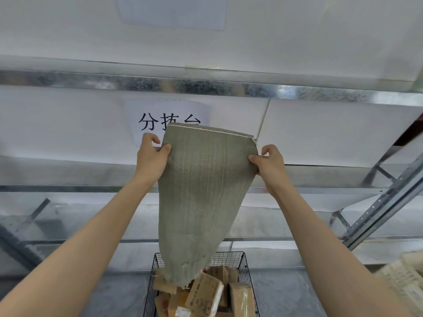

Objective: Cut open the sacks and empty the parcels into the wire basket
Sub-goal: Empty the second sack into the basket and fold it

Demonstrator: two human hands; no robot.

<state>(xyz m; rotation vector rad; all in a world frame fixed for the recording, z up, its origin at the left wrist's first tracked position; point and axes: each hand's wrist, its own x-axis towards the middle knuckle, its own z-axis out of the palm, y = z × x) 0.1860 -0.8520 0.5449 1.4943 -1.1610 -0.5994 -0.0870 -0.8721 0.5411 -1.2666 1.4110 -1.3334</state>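
Note:
A grey-green woven sack (201, 191) hangs upside down in front of me, its stitched end on top and its frayed open mouth over the black wire basket (242, 259). My left hand (152, 160) grips the sack's upper left corner and my right hand (269, 165) grips its upper right corner. The sack looks flat and limp. Several brown cardboard parcels (206, 291) lie heaped inside the basket, just under the sack's mouth.
Metal shelving with white panels (320, 133) stands behind the basket, bearing a paper sign with black characters (151, 122). A slanted perforated steel brace (380, 209) runs at the right. A pale crate-like object (402, 277) sits at the lower right. Grey floor lies around the basket.

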